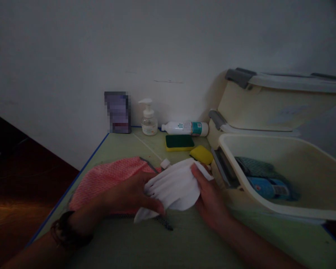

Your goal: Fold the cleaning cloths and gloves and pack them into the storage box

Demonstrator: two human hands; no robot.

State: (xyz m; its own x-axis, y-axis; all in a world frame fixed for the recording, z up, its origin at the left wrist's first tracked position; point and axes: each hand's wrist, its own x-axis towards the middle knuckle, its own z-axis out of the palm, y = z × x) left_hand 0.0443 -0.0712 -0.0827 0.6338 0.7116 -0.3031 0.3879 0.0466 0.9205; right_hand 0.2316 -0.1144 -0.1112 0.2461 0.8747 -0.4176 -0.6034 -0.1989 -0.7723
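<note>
Above the table, a white, soft, pleated cloth (176, 185) is held between both hands, its folds fanned out. My left hand (140, 196) grips its left edge, thumb below, and a loose corner hangs beneath the thumb. On the right side, my right hand (208, 196) pinches the cloth with the thumb on top; its other fingers are mostly hidden. Under and behind my left hand lies a pink textured cloth (109, 179) with a dark checked border. Just behind the white cloth is a small white block (165, 163) on a thin cord, perhaps a charger plug.
On the right stands a cream storage box (268, 209), lid (268, 108) raised, holding a blue-labelled packet (268, 188) and green mesh cloth (254, 167). Along the wall are a phone (119, 114), pump bottle (149, 121), lying white bottle (184, 128), green-yellow sponge (179, 142) and yellow sponge (202, 154).
</note>
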